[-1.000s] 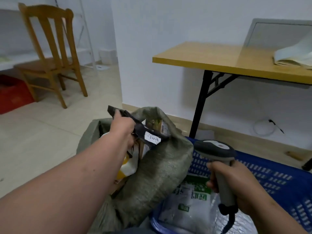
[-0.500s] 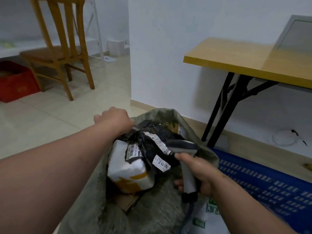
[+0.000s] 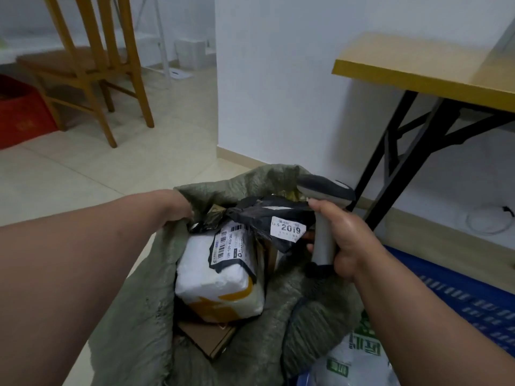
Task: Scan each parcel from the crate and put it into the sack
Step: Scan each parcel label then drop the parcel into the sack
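A grey-green woven sack point(image 3: 139, 316) stands open below me. My left hand point(image 3: 175, 204) grips its left rim. Inside lie a white foam parcel point(image 3: 220, 282) with a barcode label, a black poly mailer point(image 3: 267, 215) with a white "2019" sticker on top, and a brown cardboard box point(image 3: 211, 341) underneath. My right hand point(image 3: 342, 240) grips a grey handheld scanner point(image 3: 324, 190) over the sack's right side, its head above the black mailer. The blue crate point(image 3: 457, 296) sits at the right, with a clear-and-white bagged parcel point(image 3: 359, 360) with green print in it.
A yellow-topped folding table point(image 3: 418, 71) with black legs stands at the right against the white wall. A wooden chair point(image 3: 92, 65) and a red box point(image 3: 22, 112) are at the far left on the tiled floor. A white cable coil point(image 3: 487, 221) lies by the skirting.
My left hand let go of the black mailer, which now lies in the sack, and took hold of the sack's rim. My right hand brought the scanner from the crate over the sack.
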A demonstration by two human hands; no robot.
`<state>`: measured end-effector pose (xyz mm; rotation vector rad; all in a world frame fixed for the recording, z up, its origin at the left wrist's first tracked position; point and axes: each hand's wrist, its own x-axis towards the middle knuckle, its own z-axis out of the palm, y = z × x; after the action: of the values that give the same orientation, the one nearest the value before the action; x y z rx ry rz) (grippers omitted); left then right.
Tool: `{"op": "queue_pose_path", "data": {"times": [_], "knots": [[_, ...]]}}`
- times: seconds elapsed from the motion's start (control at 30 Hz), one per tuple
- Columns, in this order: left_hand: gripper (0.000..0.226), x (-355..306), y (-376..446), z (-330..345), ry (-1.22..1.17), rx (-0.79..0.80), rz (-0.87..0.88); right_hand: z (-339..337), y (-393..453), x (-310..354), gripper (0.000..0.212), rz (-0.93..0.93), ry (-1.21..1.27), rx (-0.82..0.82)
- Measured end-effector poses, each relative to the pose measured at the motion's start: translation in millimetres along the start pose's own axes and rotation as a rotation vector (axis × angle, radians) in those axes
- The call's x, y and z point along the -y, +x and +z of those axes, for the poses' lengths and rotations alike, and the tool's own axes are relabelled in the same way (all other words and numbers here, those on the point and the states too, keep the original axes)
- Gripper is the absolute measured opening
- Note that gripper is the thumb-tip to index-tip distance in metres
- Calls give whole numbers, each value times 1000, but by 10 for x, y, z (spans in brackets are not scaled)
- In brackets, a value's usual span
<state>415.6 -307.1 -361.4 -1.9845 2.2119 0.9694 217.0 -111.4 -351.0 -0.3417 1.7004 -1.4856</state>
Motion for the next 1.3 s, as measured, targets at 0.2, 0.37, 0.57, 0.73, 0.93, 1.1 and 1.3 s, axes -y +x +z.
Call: {"op": "queue_pose_path", "data": {"times": [0.2, 0.37, 0.57, 0.73, 0.93, 1.1, 1.3], "knots": [[32, -1, 8, -288, -340, -370, 157, 242, -57, 132, 11, -4, 4, 111], [52, -6, -107, -709, -535, -488, 261, 496, -71, 295, 16, -112, 72, 68], [56, 221, -260, -747, -736, -473, 195, 725, -242, 99, 38, 143, -300, 333], [58, 341, -289, -756, -655, -330, 115, 556, -276, 35, 27, 50, -102, 217], [52, 310, -332, -651, -203, -408, 144, 175, -409, -40, 27, 41, -83, 108], [58, 21, -594, -344, 187, -456, 382, -23, -582, -107, 21, 68, -92, 87], [78, -155, -882, 197, 401, -25, 574, -239, -799, -224, 20, 64, -136, 83]]}}
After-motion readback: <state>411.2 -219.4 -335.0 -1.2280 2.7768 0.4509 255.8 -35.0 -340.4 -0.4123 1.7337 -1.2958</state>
